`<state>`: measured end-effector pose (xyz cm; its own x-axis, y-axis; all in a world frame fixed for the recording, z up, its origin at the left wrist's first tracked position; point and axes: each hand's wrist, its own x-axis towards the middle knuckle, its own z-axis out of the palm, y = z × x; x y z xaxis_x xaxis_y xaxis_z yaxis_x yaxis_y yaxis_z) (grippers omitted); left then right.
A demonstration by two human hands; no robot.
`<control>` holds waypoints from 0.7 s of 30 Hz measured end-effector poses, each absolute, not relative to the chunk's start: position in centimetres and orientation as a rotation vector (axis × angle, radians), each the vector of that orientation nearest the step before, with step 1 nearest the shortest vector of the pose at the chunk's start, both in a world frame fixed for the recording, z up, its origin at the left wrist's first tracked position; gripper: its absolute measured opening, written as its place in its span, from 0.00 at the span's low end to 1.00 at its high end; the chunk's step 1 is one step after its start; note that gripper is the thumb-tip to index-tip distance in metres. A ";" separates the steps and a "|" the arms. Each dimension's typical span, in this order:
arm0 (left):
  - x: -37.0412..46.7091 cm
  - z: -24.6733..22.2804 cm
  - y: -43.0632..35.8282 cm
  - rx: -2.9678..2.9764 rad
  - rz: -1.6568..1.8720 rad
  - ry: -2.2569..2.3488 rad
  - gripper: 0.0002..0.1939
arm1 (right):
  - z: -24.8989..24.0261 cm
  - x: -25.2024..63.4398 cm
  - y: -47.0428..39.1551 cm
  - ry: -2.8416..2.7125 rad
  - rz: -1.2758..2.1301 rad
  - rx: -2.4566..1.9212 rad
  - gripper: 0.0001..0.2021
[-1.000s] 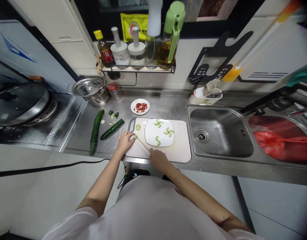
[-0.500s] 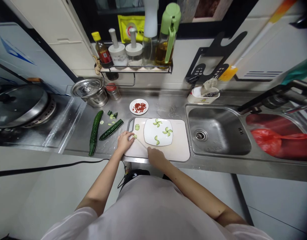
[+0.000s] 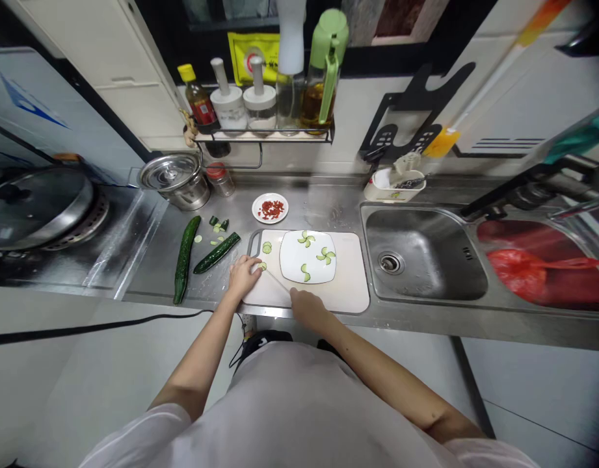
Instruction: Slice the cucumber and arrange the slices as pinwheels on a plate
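Knife (image 3: 278, 282): over the pale, round-cornered board (image 3: 348, 296), long axis slanting, tip pointing far-left
Right hand (image 3: 306, 308): wrapped round its near-right end
Left hand (image 3: 243, 278): fingertips at a slice (image 3: 263, 266); cannot tell whether pinching
Cucumbers (image 3: 185, 260): two, bumpy, elongated
Plate (image 3: 293, 270): one, smooth, holding three green clusters (image 3: 325, 256)

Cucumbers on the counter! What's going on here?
Someone's right hand holds a knife, its blade by a cucumber piece that the left hand touches on the cutting board. Also on the board is a white plate with three groups of green slices. Two cucumbers lie to the left.
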<state>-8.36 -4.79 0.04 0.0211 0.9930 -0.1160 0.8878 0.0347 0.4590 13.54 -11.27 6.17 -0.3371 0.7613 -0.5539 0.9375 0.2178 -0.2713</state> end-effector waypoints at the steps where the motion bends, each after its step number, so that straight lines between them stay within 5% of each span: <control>1: -8.4 0.0 -4.8 1.899 0.350 1.916 0.15 | 6.1 13.6 -11.3 2.195 -0.832 1.592 0.14; 21: -8.0 0.4 -4.9 1.872 0.329 1.955 0.16 | 8.0 17.1 -13.6 2.134 -1.046 1.696 0.09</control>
